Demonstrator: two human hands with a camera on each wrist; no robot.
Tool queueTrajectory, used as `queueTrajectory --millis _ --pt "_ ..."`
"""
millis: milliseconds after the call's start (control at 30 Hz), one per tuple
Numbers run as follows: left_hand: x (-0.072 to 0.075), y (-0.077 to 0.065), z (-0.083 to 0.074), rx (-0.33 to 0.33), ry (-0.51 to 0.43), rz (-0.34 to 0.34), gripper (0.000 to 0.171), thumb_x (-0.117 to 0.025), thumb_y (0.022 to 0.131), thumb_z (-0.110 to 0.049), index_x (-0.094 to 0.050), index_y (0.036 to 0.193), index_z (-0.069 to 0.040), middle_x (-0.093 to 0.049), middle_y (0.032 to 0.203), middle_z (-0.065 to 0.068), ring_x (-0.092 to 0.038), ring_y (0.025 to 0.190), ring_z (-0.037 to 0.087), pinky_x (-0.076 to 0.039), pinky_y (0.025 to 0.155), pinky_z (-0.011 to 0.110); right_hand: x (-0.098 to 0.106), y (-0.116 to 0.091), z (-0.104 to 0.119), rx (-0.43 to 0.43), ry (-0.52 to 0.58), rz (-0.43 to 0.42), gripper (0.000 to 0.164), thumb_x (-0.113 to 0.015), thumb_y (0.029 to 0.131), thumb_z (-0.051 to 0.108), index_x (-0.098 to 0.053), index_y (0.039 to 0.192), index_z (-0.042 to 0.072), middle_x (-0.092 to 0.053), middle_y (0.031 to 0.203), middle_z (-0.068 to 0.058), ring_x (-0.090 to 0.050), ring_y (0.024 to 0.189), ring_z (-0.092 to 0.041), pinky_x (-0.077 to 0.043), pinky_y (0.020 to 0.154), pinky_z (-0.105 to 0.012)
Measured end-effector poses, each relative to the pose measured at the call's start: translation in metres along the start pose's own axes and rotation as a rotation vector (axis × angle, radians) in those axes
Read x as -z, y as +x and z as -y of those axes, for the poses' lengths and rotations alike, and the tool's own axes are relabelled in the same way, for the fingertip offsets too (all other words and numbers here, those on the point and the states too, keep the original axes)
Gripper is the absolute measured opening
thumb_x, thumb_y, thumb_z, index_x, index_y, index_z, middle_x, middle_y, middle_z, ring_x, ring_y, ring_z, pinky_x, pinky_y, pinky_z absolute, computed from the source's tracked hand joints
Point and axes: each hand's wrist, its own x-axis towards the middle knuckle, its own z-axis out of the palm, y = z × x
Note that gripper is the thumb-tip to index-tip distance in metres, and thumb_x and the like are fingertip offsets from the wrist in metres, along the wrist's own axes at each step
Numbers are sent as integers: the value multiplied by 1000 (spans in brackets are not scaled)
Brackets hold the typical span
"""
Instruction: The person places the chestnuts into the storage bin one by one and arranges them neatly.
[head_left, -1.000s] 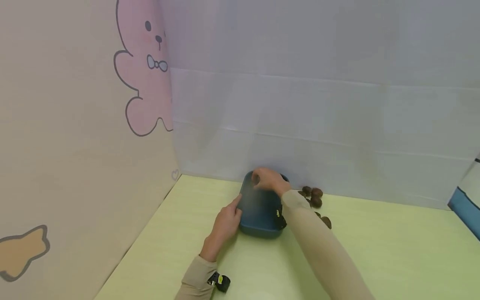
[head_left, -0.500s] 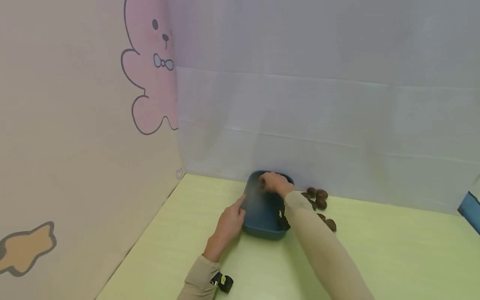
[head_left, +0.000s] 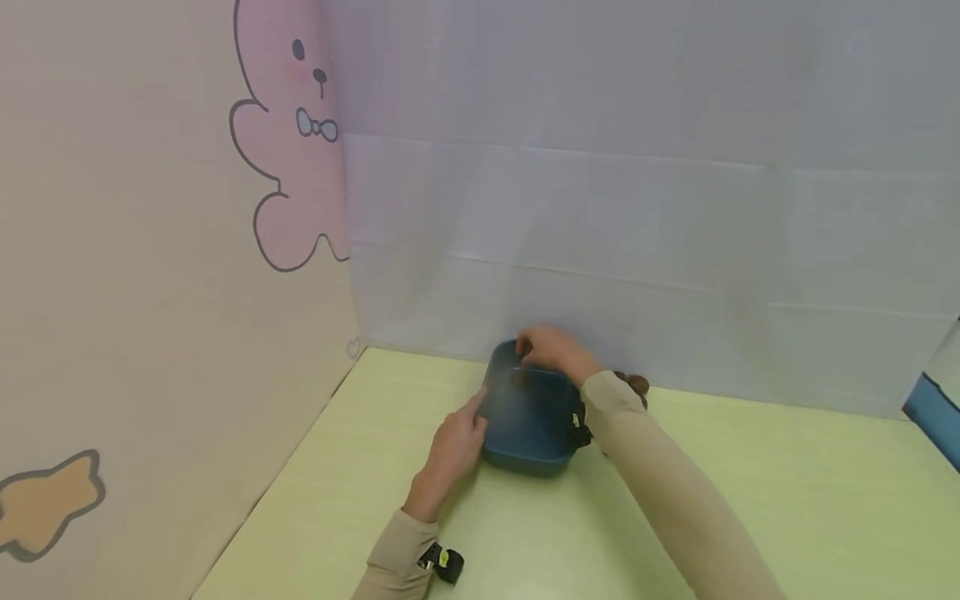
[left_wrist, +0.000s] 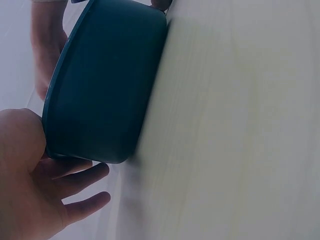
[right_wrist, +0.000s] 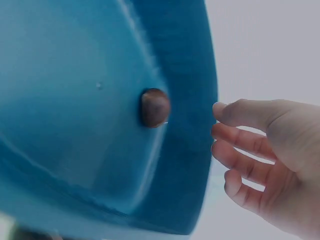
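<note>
A blue rectangular basin stands on the table against the back wall. My left hand touches its left side; in the left wrist view the fingers spread beside the outer wall. Over the basin's far end is my right hand. In the right wrist view its fingers are loosely bent at the rim, with nothing between them. One brown chestnut lies on the basin floor near that rim, apart from the hand. More chestnuts lie right of the basin, partly hidden by the right sleeve.
The pale green table runs on to the right and toward me. A white-grey sheet covers the wall behind the basin. At the left stands a wall with cartoon drawings.
My right hand has risen and shifted slightly right, away from the chestnut, which now shows in the basin below its fingers. The right sleeve covers more of the outside chestnuts. The left hand stays put.
</note>
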Motion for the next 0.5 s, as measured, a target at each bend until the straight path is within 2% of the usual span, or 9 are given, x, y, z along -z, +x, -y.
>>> queueTrajectory --millis 233,367,500 --pt "2 -1 1 6 -1 -2 55 -45 97 -12 -43 151 -13 -35 56 -6 -27 46 9 -24 43 24 11 -23 3 53 71 -65 21 -68 92 12 -71 110 3 -69 105 -11 -64 96 -27 -52 86 -44" --pt "4 -1 3 13 9 -14 55 -46 96 -12 -44 151 -14 -35 56 -5 -28 46 9 -24 43 24 15 -38 3 62 72 -79 21 -68 92 12 -71 111 3 -70 107 -11 -65 99 -27 -52 88 -44" --pt "5 -1 5 7 12 -26 55 -46 96 -12 -45 151 -14 -34 56 -5 -27 45 9 -24 43 24 19 -49 0 67 70 -111 20 -69 91 14 -71 108 4 -70 102 -9 -65 94 -26 -52 84 -44"
